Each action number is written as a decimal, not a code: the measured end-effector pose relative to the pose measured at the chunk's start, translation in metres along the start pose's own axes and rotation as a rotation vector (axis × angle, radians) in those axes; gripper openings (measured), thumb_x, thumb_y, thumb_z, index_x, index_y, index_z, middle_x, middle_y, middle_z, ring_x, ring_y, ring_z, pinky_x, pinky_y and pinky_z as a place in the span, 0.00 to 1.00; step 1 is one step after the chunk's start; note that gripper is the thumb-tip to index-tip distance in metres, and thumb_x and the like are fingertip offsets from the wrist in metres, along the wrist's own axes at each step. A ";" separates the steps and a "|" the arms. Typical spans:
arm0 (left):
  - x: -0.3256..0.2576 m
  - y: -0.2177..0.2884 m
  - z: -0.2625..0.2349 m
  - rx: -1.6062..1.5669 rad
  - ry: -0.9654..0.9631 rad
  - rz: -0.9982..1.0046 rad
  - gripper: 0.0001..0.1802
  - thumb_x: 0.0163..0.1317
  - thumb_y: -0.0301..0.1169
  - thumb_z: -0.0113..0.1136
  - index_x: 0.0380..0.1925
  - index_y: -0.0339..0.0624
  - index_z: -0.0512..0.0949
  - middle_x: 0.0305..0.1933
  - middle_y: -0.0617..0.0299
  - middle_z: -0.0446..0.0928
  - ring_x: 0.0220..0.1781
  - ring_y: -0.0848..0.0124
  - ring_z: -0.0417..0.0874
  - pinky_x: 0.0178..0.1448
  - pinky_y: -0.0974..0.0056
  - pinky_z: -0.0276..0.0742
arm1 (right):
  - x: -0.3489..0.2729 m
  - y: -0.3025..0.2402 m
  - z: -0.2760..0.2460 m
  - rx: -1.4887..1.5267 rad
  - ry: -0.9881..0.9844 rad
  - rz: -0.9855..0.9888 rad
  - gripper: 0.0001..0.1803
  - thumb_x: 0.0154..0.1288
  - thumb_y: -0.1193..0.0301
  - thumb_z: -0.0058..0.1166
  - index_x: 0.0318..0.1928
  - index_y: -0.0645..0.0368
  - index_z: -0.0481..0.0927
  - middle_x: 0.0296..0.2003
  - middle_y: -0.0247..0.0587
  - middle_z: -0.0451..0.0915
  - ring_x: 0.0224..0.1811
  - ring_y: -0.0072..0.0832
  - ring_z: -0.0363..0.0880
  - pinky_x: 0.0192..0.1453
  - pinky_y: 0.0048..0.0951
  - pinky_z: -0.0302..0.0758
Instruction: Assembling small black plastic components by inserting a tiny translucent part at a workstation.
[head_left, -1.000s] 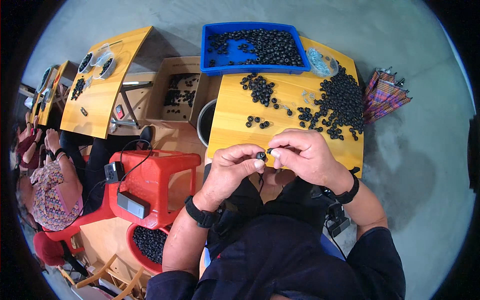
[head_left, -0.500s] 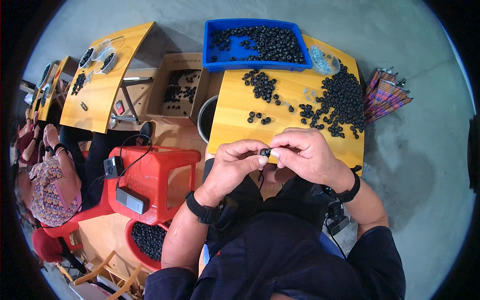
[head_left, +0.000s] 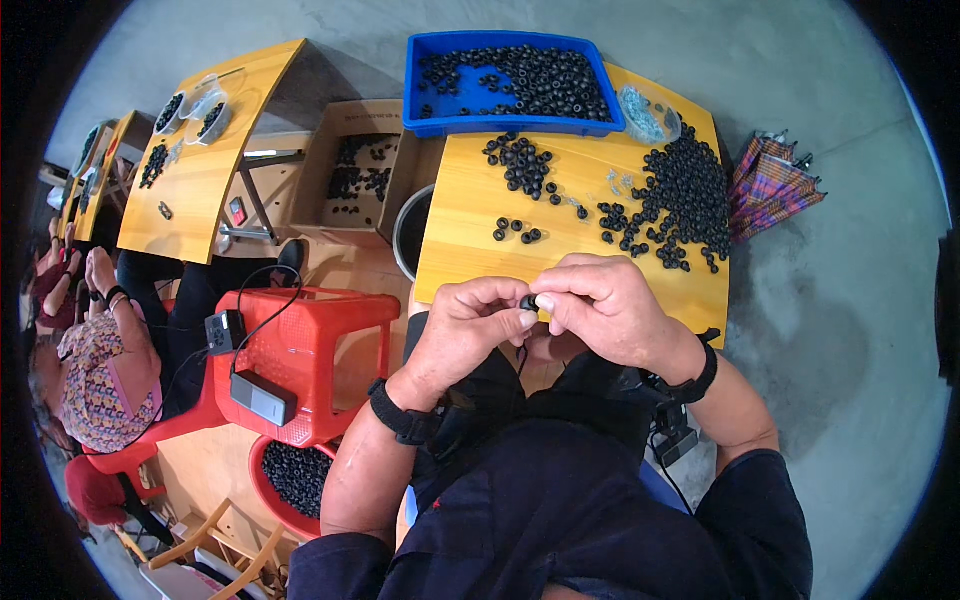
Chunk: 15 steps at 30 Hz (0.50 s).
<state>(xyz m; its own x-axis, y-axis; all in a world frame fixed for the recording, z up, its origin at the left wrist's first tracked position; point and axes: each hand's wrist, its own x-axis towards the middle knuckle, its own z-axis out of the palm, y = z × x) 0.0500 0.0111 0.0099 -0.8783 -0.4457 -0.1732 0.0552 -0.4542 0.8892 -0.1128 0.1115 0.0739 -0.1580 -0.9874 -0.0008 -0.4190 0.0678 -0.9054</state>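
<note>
Between my two hands, at the near edge of the yellow table [head_left: 470, 262], is a small round black part [head_left: 528, 302]. My left hand [head_left: 470, 318] pinches it between thumb and forefinger. My right hand [head_left: 605, 308] meets it from the other side, thumb and forefinger pressed together at the part; whether they hold a smaller piece is hidden. On the tabletop beyond lie a few black rings [head_left: 516, 230], a looser cluster of black rings [head_left: 520, 163] and a large heap of black parts [head_left: 685, 190]. Small clear pieces [head_left: 618, 183] are scattered between them.
A blue tray [head_left: 425, 127] of black rings and a clear tub [head_left: 640, 115] of bluish pieces stand at the far edge. Left are a cardboard box [head_left: 370, 222], a red stool [head_left: 330, 325] carrying devices, and a red basin [head_left: 262, 480]. A folded umbrella [head_left: 770, 190] lies right; another person [head_left: 110, 370] sits left.
My right thumb and forefinger have closed in on the black part, covering more of it. The view has shifted very slightly; the things on the table stay where they were.
</note>
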 end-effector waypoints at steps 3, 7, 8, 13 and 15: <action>0.000 0.002 0.001 0.021 -0.009 -0.014 0.08 0.59 0.20 0.61 0.39 0.33 0.80 0.32 0.63 0.81 0.30 0.78 0.79 0.38 0.73 0.77 | -0.001 0.003 -0.003 0.026 -0.023 0.007 0.06 0.61 0.78 0.54 0.38 0.63 0.82 0.26 0.42 0.79 0.24 0.25 0.79 0.27 0.25 0.74; -0.001 0.002 0.002 0.035 -0.015 -0.037 0.07 0.59 0.20 0.61 0.39 0.33 0.80 0.31 0.63 0.81 0.30 0.78 0.79 0.37 0.73 0.77 | -0.001 0.003 -0.005 0.232 -0.091 0.223 0.06 0.64 0.77 0.52 0.39 0.65 0.81 0.26 0.36 0.79 0.25 0.18 0.78 0.26 0.21 0.75; -0.001 0.002 0.002 0.035 -0.015 -0.038 0.07 0.59 0.20 0.61 0.39 0.33 0.80 0.31 0.63 0.81 0.30 0.78 0.79 0.37 0.73 0.77 | -0.001 0.004 -0.005 0.317 -0.106 0.292 0.07 0.65 0.77 0.51 0.39 0.66 0.80 0.26 0.34 0.79 0.24 0.16 0.78 0.26 0.19 0.75; 0.000 -0.002 0.001 0.038 -0.014 0.012 0.09 0.60 0.21 0.62 0.41 0.33 0.80 0.32 0.66 0.80 0.29 0.81 0.78 0.35 0.75 0.76 | 0.001 0.006 -0.004 0.384 -0.118 0.316 0.06 0.65 0.76 0.52 0.39 0.66 0.80 0.26 0.35 0.80 0.23 0.16 0.77 0.26 0.19 0.75; -0.001 0.000 0.001 0.051 -0.016 0.003 0.08 0.60 0.21 0.61 0.40 0.32 0.80 0.31 0.64 0.80 0.30 0.80 0.78 0.36 0.74 0.77 | 0.003 0.005 -0.005 0.383 -0.130 0.339 0.06 0.65 0.76 0.53 0.38 0.66 0.80 0.25 0.35 0.80 0.23 0.16 0.77 0.26 0.19 0.76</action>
<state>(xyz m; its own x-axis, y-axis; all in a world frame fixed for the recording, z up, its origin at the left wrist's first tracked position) 0.0499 0.0125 0.0106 -0.8856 -0.4344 -0.1641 0.0338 -0.4128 0.9102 -0.1198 0.1096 0.0717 -0.1060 -0.9304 -0.3509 -0.0032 0.3532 -0.9355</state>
